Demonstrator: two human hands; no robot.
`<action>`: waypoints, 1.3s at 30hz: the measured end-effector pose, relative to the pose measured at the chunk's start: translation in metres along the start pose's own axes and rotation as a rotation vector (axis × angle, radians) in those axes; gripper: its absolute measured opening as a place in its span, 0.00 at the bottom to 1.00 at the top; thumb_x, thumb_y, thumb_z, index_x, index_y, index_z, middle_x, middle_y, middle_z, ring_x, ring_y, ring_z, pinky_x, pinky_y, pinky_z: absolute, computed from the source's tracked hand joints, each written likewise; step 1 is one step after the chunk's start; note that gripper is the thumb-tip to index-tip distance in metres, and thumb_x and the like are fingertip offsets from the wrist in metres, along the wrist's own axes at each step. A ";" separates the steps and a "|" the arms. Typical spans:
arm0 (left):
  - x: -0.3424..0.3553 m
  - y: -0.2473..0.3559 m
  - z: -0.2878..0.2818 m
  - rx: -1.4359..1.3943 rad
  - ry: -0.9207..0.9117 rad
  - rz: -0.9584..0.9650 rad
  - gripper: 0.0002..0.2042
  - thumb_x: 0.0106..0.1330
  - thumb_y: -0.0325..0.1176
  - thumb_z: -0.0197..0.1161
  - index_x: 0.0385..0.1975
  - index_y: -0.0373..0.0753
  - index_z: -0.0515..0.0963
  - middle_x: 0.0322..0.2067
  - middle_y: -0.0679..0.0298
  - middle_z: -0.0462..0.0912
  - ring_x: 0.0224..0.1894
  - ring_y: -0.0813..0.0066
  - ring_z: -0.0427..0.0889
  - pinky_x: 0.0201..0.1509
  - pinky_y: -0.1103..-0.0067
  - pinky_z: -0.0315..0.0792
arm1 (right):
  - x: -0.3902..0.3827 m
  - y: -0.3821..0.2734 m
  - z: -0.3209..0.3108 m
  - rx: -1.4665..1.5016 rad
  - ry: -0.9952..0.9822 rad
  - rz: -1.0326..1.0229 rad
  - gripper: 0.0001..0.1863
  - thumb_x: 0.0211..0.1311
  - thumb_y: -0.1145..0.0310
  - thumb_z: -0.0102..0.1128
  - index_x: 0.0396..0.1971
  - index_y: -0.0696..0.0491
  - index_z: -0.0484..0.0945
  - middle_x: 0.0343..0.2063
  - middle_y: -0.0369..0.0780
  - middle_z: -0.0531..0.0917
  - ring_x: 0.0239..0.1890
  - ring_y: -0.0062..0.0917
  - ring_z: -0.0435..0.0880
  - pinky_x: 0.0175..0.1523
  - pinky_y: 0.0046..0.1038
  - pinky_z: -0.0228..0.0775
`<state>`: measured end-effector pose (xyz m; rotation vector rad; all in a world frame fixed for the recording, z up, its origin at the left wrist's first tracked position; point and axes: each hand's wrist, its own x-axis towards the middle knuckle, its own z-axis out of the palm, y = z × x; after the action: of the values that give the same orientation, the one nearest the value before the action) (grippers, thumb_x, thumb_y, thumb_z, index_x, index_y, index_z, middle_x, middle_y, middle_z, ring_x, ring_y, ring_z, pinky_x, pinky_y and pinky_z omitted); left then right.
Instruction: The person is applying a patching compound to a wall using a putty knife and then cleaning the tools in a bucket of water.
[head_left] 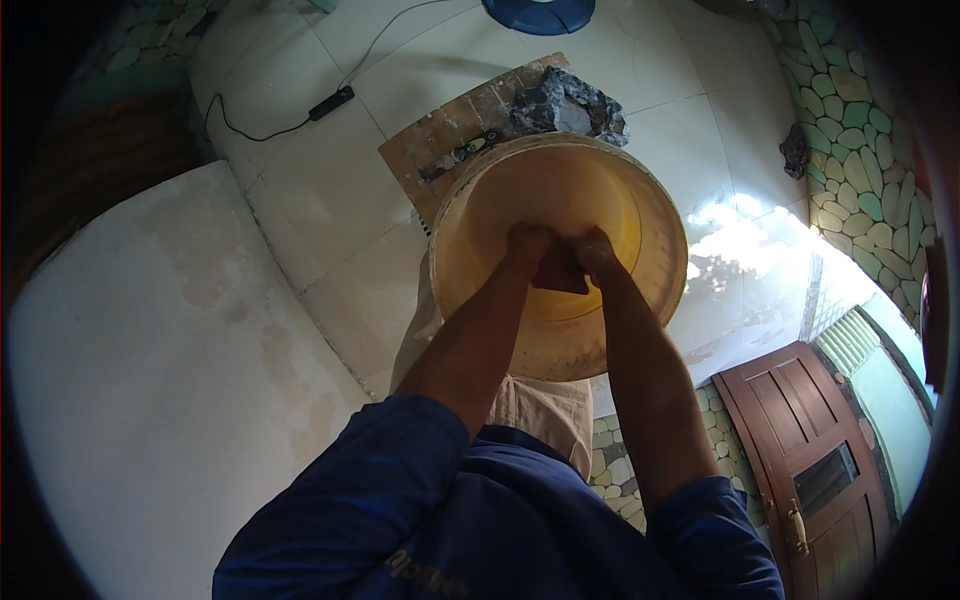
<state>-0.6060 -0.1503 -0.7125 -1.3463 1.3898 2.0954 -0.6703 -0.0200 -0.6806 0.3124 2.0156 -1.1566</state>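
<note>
Our left hand (530, 241) and right hand (596, 250) inside the bucket (560, 180)
Brown block (562, 272) between them; we cannot tell whether our fingers clamp it.

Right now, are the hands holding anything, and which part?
A dark reddish piece, seemingly by its far end, between left hand and right hand; shadow hides the exact grip.

Pale tiled floor (300, 215); sunlight patch at right. Black adapter-like block (331, 103) on thin cord (276, 139). Blue round object (540, 22), cut by upper edge. Dark crumpled scrap (794, 152) beside pebble-stone surface (855, 150). Brown panelled door (785, 410), brass-coloured handle (798, 527), lower right.
</note>
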 end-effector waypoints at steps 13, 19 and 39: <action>-0.030 0.028 0.019 0.155 -0.207 -0.394 0.06 0.61 0.27 0.54 0.36 0.39 0.75 0.30 0.62 0.78 0.31 0.72 0.78 0.34 0.69 0.75 | -0.002 0.014 -0.009 -0.689 0.368 -0.310 0.24 0.44 0.52 0.67 0.33 0.58 0.77 0.32 0.46 0.81 0.40 0.40 0.82 0.46 0.34 0.74; 0.000 -0.020 -0.014 -0.100 0.192 -0.361 0.08 0.61 0.27 0.51 0.38 0.37 0.73 0.35 0.57 0.77 0.33 0.64 0.78 0.35 0.66 0.76 | -0.045 -0.087 -0.001 -0.619 -0.674 0.076 0.19 0.44 0.54 0.66 0.31 0.53 0.82 0.31 0.43 0.83 0.37 0.27 0.83 0.45 0.29 0.74; -0.003 -0.028 0.005 0.188 -0.001 -0.147 0.15 0.67 0.44 0.50 0.35 0.39 0.78 0.32 0.57 0.81 0.33 0.62 0.80 0.36 0.67 0.74 | 0.042 0.016 -0.010 -0.751 -0.257 -0.208 0.15 0.49 0.67 0.54 0.34 0.61 0.80 0.34 0.52 0.81 0.40 0.38 0.81 0.47 0.32 0.72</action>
<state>-0.5891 -0.1314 -0.7251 -1.3280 1.4022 1.8225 -0.6949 -0.0098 -0.7179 -0.4099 2.1147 -0.4498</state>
